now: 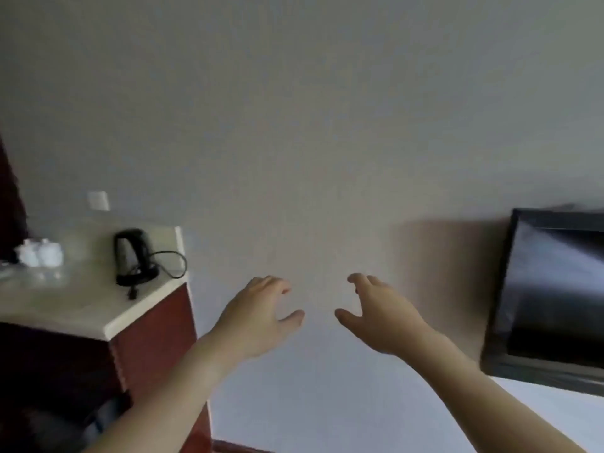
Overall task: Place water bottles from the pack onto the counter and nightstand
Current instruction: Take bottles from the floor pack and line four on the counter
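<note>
**Empty hands reaching toward a bare wall, counter off to the left**

While the head camera is facing a pale wall [310, 125], both bare arms are stretching forward with nothing in them. The left hand [261, 317] is hanging with fingers relaxed and slightly spread, thumb pointing right. The right hand [382, 313] is mirroring it, fingers loose and apart, thumb pointing left. Neither is touching anything.

No water bottles and no pack are showing anywhere, so where they lie cannot be told. The counter [81, 305], a pale top on a red-brown cabinet, is sitting to the left of the left hand, making that hand the nearer one. On it are standing a black electric kettle [132, 256] with its cord and some blurred white cups [39, 253]. A dark television [555, 292] is hanging at the right edge. The nightstand is not appearing in view.
</note>
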